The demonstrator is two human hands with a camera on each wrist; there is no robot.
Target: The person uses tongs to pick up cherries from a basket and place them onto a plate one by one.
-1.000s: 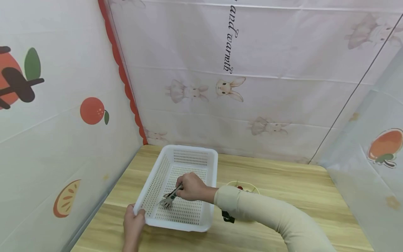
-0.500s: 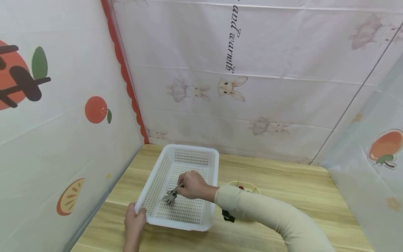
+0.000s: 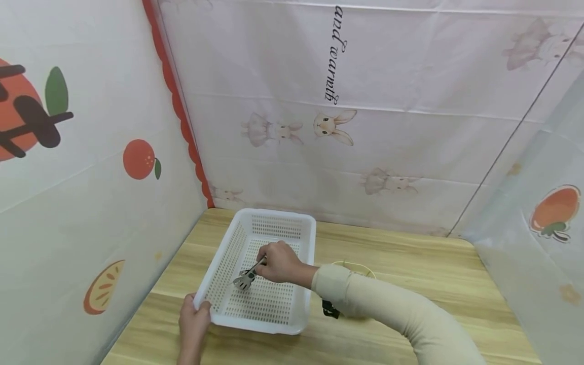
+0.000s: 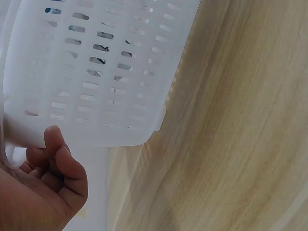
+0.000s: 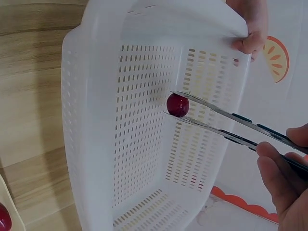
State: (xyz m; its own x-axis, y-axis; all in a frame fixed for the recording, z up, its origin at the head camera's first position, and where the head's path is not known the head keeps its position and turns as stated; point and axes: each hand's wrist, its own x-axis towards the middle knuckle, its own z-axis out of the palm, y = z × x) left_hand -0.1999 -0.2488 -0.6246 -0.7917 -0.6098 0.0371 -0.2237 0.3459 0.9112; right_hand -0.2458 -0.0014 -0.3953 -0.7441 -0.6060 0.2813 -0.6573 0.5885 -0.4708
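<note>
My left hand (image 3: 193,322) grips the near left corner of a white perforated plastic basket (image 3: 312,248). The left wrist view shows its fingers (image 4: 72,175) curled at the rim. Over the basket, my right hand (image 3: 278,261) holds metal serving tongs (image 3: 244,280), tips pointing down to the left. Between the tong tips, the right wrist view has a dark red, glossy cherry (image 5: 178,105). It is inside the basket; whether it touches the basket floor I cannot tell. The head view does not clearly show this cherry.
A pale yellow bowl (image 3: 360,264) stands right of the basket, mostly hidden by the right sleeve (image 3: 388,304). In the right wrist view, a red fruit (image 5: 4,219) lies in it. Printed sheets (image 3: 274,167) wall the wooden table (image 3: 410,263) at back and sides.
My right hand and the tongs have shifted slightly away from me, toward the basket's far side. My left hand stays on the basket corner.
</note>
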